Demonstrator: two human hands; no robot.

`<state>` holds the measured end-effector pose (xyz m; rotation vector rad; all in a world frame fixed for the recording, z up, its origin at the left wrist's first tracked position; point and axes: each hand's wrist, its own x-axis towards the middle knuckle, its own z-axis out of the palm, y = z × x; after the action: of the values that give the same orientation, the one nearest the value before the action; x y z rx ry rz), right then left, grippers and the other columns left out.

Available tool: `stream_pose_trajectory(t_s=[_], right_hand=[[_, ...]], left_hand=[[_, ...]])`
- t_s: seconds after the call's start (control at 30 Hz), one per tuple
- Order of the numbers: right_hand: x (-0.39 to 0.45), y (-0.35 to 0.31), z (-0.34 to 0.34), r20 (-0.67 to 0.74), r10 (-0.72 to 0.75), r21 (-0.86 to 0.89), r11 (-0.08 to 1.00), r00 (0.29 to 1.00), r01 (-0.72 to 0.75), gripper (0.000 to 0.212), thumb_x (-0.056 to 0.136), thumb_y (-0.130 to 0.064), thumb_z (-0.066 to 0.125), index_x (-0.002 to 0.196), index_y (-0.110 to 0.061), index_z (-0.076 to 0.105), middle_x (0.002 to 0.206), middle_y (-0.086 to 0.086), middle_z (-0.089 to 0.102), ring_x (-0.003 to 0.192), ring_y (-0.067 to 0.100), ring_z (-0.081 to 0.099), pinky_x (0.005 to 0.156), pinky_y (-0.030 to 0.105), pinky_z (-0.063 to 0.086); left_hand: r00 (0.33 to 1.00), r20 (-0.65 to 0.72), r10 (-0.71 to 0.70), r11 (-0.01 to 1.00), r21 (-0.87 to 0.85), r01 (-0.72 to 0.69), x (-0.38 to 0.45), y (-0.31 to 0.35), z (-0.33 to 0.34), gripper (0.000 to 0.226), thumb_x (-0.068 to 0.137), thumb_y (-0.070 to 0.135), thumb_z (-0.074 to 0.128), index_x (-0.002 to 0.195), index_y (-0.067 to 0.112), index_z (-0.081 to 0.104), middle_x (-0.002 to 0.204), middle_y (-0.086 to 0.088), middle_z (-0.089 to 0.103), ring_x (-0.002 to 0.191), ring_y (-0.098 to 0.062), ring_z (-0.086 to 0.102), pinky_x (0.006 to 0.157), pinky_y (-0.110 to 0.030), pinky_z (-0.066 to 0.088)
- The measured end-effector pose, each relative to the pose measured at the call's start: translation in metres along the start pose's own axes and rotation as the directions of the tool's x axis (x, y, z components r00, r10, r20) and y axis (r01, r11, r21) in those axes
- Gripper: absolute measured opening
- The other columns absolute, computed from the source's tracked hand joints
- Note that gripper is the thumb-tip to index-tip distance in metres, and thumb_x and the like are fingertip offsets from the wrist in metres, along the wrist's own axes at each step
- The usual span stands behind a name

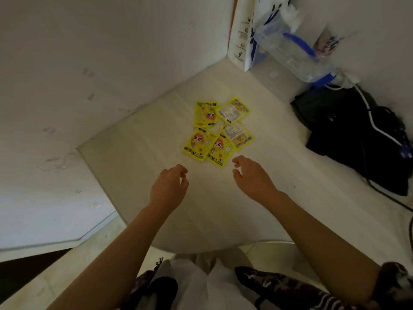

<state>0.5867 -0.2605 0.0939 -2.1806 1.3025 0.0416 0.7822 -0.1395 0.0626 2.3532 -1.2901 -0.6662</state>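
Packets come first: five yellow packets (218, 130) lie flat in a loose cluster on the pale bench (138, 157), three face up and two showing their printed backs, with some edges touching or overlapping. Two sit side by side at the cluster's 6 o'clock edge, each with its long axis tilted roughly from 7 to 1 o'clock. The coming move most likely turns on the near-right packet (220, 151). It lies at about 10 o'clock from the right hand (252, 177), just beside its fingers (238, 159) but untouched. The near-left packet (199, 144) lies at about 1 o'clock from the left hand (169, 186), a little farther off. Both hands hover empty, fingers loosely curled and narrowly parted (the left thumb and forefinger nearly meet). By this layout the right hand is the nearer and would probably pinch the corner pointing toward it. A black bag (357, 139) sits well apart at 3 o'clock.
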Motion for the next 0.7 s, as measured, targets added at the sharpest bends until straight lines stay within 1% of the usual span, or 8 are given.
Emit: stream_pose_trajectory(t_s=[0.1, 0.23, 0.3, 0.37, 0.43, 0.57, 0.63, 0.7], right_hand=[[0.027, 0.001, -0.007, -0.004, 0.046, 0.009, 0.999, 0.999, -0.046, 0.035, 0.097, -0.023, 0.045, 0.13, -0.012, 0.049, 0.125, 0.009, 0.059, 0.116, 0.026, 0.054, 0.093, 0.036, 0.044], [0.063, 0.007, -0.013, -0.003, 0.116, 0.036, 0.993, 0.993, -0.116, 0.035, 0.095, -0.022, 0.048, 0.128, -0.008, 0.05, 0.127, 0.012, 0.059, 0.117, 0.03, 0.054, 0.096, 0.039, 0.044], [0.082, 0.01, -0.017, -0.025, 0.142, 0.042, 0.989, 0.99, -0.141, 0.034, 0.095, -0.024, 0.048, 0.124, -0.006, 0.052, 0.122, 0.014, 0.06, 0.114, 0.032, 0.055, 0.092, 0.039, 0.046], [0.1, 0.011, -0.021, -0.038, 0.187, 0.056, 0.981, 0.982, -0.185, 0.035, 0.095, -0.025, 0.049, 0.125, -0.006, 0.051, 0.12, 0.015, 0.059, 0.112, 0.033, 0.055, 0.088, 0.037, 0.044], [0.118, 0.012, -0.024, -0.036, 0.239, 0.051, 0.97, 0.97, -0.237, 0.04, 0.095, -0.027, 0.049, 0.129, -0.005, 0.048, 0.124, 0.017, 0.055, 0.115, 0.034, 0.052, 0.087, 0.036, 0.042], [0.147, 0.018, -0.022, -0.017, 0.3, 0.002, 0.954, 0.954, -0.3, 0.053, 0.094, -0.034, 0.054, 0.133, -0.003, 0.039, 0.132, 0.018, 0.045, 0.121, 0.036, 0.046, 0.091, 0.041, 0.042], [0.156, 0.02, -0.019, -0.012, 0.324, -0.045, 0.945, 0.946, -0.324, 0.058, 0.092, -0.038, 0.055, 0.134, -0.002, 0.037, 0.133, 0.018, 0.043, 0.121, 0.037, 0.044, 0.09, 0.042, 0.042], [0.163, 0.02, -0.016, -0.026, 0.334, -0.094, 0.938, 0.942, -0.335, 0.064, 0.09, -0.043, 0.058, 0.134, -0.002, 0.037, 0.132, 0.018, 0.043, 0.12, 0.039, 0.043, 0.089, 0.044, 0.043]], left_hand=[[1.0, 0.009, 0.01, 1.0, -0.016, -0.01, 0.031, 0.007, -0.002, 0.022, 0.091, 0.02, 0.052, 0.111, 0.021, 0.06, 0.104, 0.004, 0.067, 0.105, -0.019, 0.054, 0.082, -0.035, 0.047], [0.999, 0.01, 0.034, 0.999, -0.036, -0.034, 0.068, 0.02, 0.0, 0.018, 0.089, 0.019, 0.053, 0.106, 0.018, 0.061, 0.102, 0.0, 0.066, 0.1, -0.023, 0.056, 0.08, -0.038, 0.049], [0.999, 0.017, 0.034, 0.999, -0.027, -0.033, 0.085, 0.026, 0.003, 0.019, 0.089, 0.021, 0.053, 0.106, 0.017, 0.06, 0.102, -0.002, 0.065, 0.099, -0.024, 0.056, 0.079, -0.04, 0.049], [0.999, 0.028, 0.024, 1.0, 0.001, -0.024, 0.099, 0.032, 0.006, 0.021, 0.09, 0.022, 0.053, 0.109, 0.016, 0.058, 0.106, -0.003, 0.062, 0.101, -0.025, 0.054, 0.078, -0.041, 0.049], [0.999, 0.032, -0.006, 0.999, 0.049, 0.004, 0.111, 0.036, 0.008, 0.024, 0.09, 0.023, 0.053, 0.113, 0.015, 0.056, 0.111, -0.005, 0.058, 0.105, -0.026, 0.051, 0.077, -0.04, 0.047], [0.995, 0.019, -0.099, 0.992, 0.074, 0.097, 0.131, 0.039, 0.012, 0.03, 0.091, 0.028, 0.054, 0.118, 0.014, 0.053, 0.117, -0.008, 0.054, 0.111, -0.028, 0.047, 0.08, -0.042, 0.046], [0.989, 0.041, -0.143, 0.987, 0.076, 0.139, 0.139, 0.038, 0.015, 0.035, 0.09, 0.031, 0.058, 0.12, 0.014, 0.051, 0.118, -0.009, 0.054, 0.113, -0.029, 0.047, 0.082, -0.042, 0.046], [0.986, 0.057, -0.155, 0.984, 0.098, 0.149, 0.145, 0.038, 0.019, 0.04, 0.088, 0.034, 0.061, 0.121, 0.013, 0.049, 0.118, -0.01, 0.054, 0.112, -0.031, 0.047, 0.083, -0.043, 0.046]])
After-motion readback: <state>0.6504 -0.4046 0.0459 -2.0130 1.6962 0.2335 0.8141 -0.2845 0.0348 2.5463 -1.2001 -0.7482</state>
